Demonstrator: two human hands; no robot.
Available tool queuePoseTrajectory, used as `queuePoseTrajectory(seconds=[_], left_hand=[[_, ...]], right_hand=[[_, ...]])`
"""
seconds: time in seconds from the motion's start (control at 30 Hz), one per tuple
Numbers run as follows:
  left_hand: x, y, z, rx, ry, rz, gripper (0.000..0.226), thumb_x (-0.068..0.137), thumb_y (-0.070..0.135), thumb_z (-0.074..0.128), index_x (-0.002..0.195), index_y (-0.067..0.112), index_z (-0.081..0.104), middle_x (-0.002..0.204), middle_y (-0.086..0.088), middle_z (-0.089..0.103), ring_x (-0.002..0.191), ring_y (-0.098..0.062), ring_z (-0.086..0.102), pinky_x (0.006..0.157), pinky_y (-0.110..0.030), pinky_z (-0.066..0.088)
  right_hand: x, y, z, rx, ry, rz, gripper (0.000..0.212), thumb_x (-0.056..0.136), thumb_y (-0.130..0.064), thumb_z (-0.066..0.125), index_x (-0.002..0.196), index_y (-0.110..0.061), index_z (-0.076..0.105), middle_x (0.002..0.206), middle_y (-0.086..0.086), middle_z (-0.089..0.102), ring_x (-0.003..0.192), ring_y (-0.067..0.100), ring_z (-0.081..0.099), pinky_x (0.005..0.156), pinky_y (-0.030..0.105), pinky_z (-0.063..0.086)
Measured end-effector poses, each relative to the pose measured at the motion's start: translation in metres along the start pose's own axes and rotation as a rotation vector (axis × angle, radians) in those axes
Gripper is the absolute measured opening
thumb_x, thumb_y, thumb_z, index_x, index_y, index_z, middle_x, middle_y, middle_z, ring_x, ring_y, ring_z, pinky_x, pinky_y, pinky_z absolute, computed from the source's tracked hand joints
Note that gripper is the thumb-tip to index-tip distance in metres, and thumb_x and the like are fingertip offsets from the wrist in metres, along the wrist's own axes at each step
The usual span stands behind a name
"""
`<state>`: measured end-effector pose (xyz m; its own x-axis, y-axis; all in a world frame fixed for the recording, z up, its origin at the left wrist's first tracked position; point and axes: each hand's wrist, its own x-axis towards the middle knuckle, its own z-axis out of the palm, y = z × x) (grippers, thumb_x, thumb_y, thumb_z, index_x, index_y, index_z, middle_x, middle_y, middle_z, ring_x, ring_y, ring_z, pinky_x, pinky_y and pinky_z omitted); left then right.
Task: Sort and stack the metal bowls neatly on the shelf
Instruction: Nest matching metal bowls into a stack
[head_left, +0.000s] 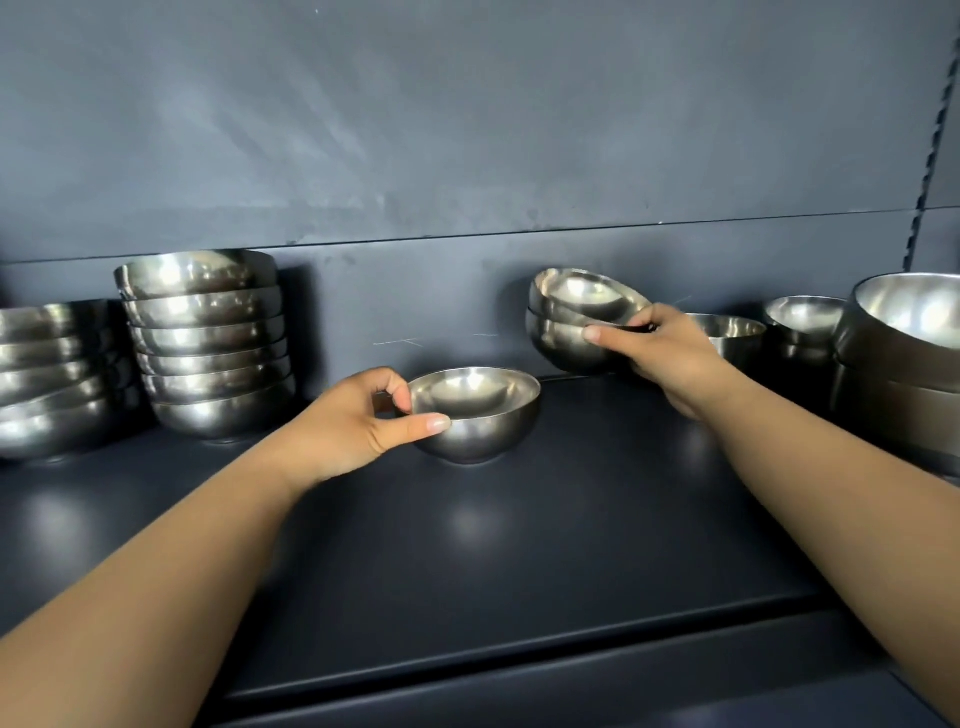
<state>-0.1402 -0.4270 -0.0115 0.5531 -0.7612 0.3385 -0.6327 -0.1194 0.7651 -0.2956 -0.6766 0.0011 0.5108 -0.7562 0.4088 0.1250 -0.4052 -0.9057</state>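
While the left hand (349, 422) pinches the rim of a single round steel bowl (475, 413) mid-shelf, the right hand (661, 349) grips two nested tilted steel bowls (576, 319); tall bowl stacks (208, 343) crowd the dark shelf (467, 545) on the left, bigger bowls (898, 358) on the right.

Two forearms in view, both bare from near frame edge to wrist; no sleeves, watch, bands or rings visible. Left hand (353, 421) and right hand (670, 353): ungloved, fingernails short, unpainted.
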Motion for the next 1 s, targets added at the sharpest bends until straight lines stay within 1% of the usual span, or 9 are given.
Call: queuePoseTrajectory(seconds=[0.13, 0.23, 0.33, 0.4, 0.47, 0.57, 0.63, 0.83, 1.0], left_hand=[[0.003, -0.002, 0.008, -0.136, 0.038, -0.023, 0.056, 0.05, 0.054, 0.082, 0.091, 0.03, 0.052, 0.095, 0.015, 0.06, 0.091, -0.003, 0.06, 0.087, -0.023, 0.045], [0.005, -0.003, 0.009, -0.288, 0.066, -0.088, 0.087, 0.048, 0.053, 0.08, 0.123, 0.028, 0.043, 0.109, 0.008, 0.053, 0.098, -0.005, 0.057, 0.097, -0.035, 0.046], [0.004, -0.002, 0.008, -0.341, 0.065, -0.125, 0.102, 0.051, 0.05, 0.074, 0.14, 0.021, 0.032, 0.124, 0.001, 0.048, 0.101, -0.008, 0.057, 0.089, -0.031, 0.048], [0.002, -0.002, 0.008, -0.303, 0.027, -0.13, 0.097, 0.05, 0.051, 0.067, 0.138, 0.022, 0.038, 0.128, 0.004, 0.048, 0.11, -0.013, 0.056, 0.087, -0.029, 0.047], [0.001, -0.001, 0.009, -0.272, -0.041, -0.098, 0.067, 0.057, 0.051, 0.066, 0.12, 0.032, 0.056, 0.121, 0.01, 0.058, 0.111, -0.011, 0.057, 0.087, -0.027, 0.048], [0.0, 0.0, 0.009, -0.288, -0.07, -0.084, 0.028, 0.056, 0.049, 0.067, 0.083, 0.042, 0.068, 0.092, 0.018, 0.067, 0.095, -0.005, 0.059, 0.087, -0.026, 0.048], [0.001, -0.001, 0.009, -0.296, -0.071, -0.08, 0.012, 0.063, 0.045, 0.067, 0.075, 0.048, 0.069, 0.082, 0.023, 0.069, 0.087, 0.001, 0.06, 0.085, -0.022, 0.047], [0.001, -0.003, 0.011, -0.293, -0.063, -0.017, 0.041, 0.049, 0.049, 0.07, 0.087, 0.033, 0.066, 0.087, 0.027, 0.07, 0.084, 0.014, 0.062, 0.082, -0.019, 0.046], [0.001, 0.0, 0.008, -0.291, -0.056, -0.019, 0.044, 0.051, 0.044, 0.07, 0.092, 0.03, 0.063, 0.085, 0.026, 0.071, 0.084, 0.015, 0.062, 0.083, -0.018, 0.045]], right_hand=[[-0.02, -0.031, 0.015, 0.112, -0.056, -0.108, 0.039, 0.056, -0.033, 0.084, 0.063, -0.023, 0.047, 0.065, -0.016, 0.065, 0.067, -0.002, 0.061, 0.063, 0.011, 0.044], [-0.037, -0.037, 0.035, 0.086, -0.19, -0.129, 0.038, 0.05, -0.033, 0.084, 0.06, -0.024, 0.049, 0.078, -0.003, 0.07, 0.079, 0.01, 0.065, 0.075, 0.023, 0.048], [-0.047, -0.039, 0.045, 0.022, -0.242, -0.115, 0.035, 0.054, -0.032, 0.083, 0.063, -0.022, 0.051, 0.07, -0.006, 0.058, 0.073, 0.01, 0.055, 0.07, 0.023, 0.043], [-0.05, -0.038, 0.048, -0.003, -0.284, -0.118, 0.034, 0.057, -0.031, 0.083, 0.064, -0.022, 0.051, 0.071, -0.005, 0.056, 0.074, 0.01, 0.055, 0.071, 0.023, 0.041], [-0.054, -0.035, 0.051, -0.047, -0.322, -0.14, 0.032, 0.058, -0.032, 0.082, 0.064, -0.022, 0.051, 0.07, -0.007, 0.056, 0.071, 0.008, 0.054, 0.069, 0.021, 0.041], [-0.058, -0.032, 0.055, -0.11, -0.363, -0.16, 0.028, 0.061, -0.036, 0.079, 0.066, -0.024, 0.053, 0.069, -0.015, 0.056, 0.067, 0.0, 0.052, 0.063, 0.011, 0.041], [-0.058, -0.029, 0.056, -0.11, -0.378, -0.16, 0.024, 0.064, -0.038, 0.076, 0.069, -0.026, 0.055, 0.075, -0.015, 0.058, 0.072, 0.0, 0.054, 0.066, 0.009, 0.041], [-0.053, -0.022, 0.054, -0.026, -0.362, -0.193, 0.026, 0.06, -0.042, 0.074, 0.074, -0.028, 0.057, 0.079, -0.009, 0.058, 0.077, 0.006, 0.054, 0.074, 0.019, 0.042], [-0.051, -0.017, 0.056, -0.047, -0.368, -0.196, 0.038, 0.051, -0.054, 0.07, 0.079, -0.033, 0.056, 0.086, -0.008, 0.057, 0.083, 0.008, 0.054, 0.082, 0.026, 0.043]])
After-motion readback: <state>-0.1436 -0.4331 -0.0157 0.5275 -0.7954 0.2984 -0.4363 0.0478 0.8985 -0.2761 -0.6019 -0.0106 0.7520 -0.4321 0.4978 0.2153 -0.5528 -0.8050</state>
